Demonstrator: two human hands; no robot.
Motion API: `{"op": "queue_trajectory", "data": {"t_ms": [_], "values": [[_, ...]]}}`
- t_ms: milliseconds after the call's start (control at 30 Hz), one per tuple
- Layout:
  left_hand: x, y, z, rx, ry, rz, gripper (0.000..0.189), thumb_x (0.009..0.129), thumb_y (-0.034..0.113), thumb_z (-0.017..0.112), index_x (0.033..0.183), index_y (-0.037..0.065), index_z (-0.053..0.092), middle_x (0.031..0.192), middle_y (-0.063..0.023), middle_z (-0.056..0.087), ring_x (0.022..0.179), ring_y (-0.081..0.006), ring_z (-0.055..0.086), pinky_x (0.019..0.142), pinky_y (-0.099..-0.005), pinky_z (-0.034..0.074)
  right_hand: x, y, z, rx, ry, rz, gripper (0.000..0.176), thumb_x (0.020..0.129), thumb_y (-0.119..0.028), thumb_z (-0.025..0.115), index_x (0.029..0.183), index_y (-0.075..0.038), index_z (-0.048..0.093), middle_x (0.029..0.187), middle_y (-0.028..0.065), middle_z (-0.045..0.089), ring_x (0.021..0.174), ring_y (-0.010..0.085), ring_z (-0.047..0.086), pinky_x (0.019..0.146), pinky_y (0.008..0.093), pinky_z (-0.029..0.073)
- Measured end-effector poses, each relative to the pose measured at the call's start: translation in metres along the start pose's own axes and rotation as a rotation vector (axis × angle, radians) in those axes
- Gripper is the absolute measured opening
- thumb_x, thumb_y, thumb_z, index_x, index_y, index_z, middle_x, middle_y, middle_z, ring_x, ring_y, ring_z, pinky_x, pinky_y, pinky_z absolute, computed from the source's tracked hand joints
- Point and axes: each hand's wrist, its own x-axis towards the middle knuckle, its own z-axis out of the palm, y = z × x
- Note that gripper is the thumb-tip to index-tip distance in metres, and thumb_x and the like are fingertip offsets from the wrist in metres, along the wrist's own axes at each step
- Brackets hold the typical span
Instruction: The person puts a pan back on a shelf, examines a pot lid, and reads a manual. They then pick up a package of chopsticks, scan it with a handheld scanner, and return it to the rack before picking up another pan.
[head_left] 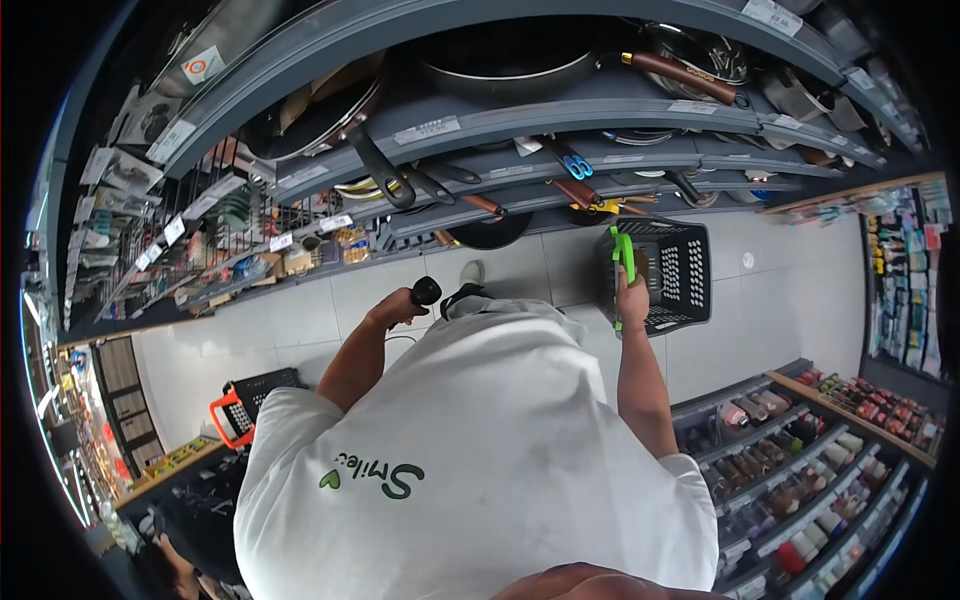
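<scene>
My left hand (397, 306) is closed around a small black object with a rounded end (427, 291), held in front of my body; its kind I cannot tell. On the other side, my right hand (632, 298) grips the bright green handle (622, 255) of a black plastic shopping basket (690, 280). The basket has perforated walls and hangs beside me over the tiled floor. My white T-shirt (500, 430), with green lettering, fills the lower middle of the view. One of my shoes (473, 273) shows beyond its hem.
Shelves (530, 115) of frying pans stand ahead, some handles jutting into the aisle, with hanging goods at left. Another black basket with an orange-red handle (232, 420) sits at left, near a person in dark clothing (200, 510). Shelves of bottles (800, 470) stand at right.
</scene>
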Motion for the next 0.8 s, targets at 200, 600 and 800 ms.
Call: {"op": "queue_trajectory", "data": {"t_ms": [200,600,800], "values": [[0.020,0.004,-0.055,0.111,0.029,0.044,0.028,0.076,0.024,0.074,0.084,-0.002,0.065,0.067,-0.0099,0.064,0.055,-0.0177,0.062,0.054,-0.0331,0.049,-0.023,-0.055,-0.015,-0.159,0.381,-0.329,0.059,0.083,-0.037,0.069,0.126,-0.001,0.050,0.114,0.0244,0.056,0.103,0.0421,0.056,0.087,0.0463,0.046],[0.036,-0.083,-0.063,-0.063,0.029,-0.011,0.026,0.075,0.023,0.075,0.082,0.000,0.066,0.057,-0.0073,0.061,0.047,-0.0160,0.060,0.046,-0.0301,0.049,0.050,-0.261,-0.025,-0.253,0.445,-0.786,0.061,0.078,-0.030,0.069,0.130,-0.004,0.049,0.128,0.0222,0.047,0.121,0.0390,0.043,0.102,0.0491,0.033],[0.031,-0.127,-0.030,-0.350,0.131,-0.024,0.028,0.076,0.023,0.075,0.082,-0.002,0.065,0.058,-0.0073,0.059,0.046,-0.0156,0.058,0.045,-0.0306,0.049,0.028,-0.309,-0.004,-0.188,0.264,-1.005,0.042,0.080,-0.024,0.067,0.114,-0.002,0.057,0.105,0.0184,0.057,0.097,0.0387,0.054,0.085,0.0467,0.043]]}}
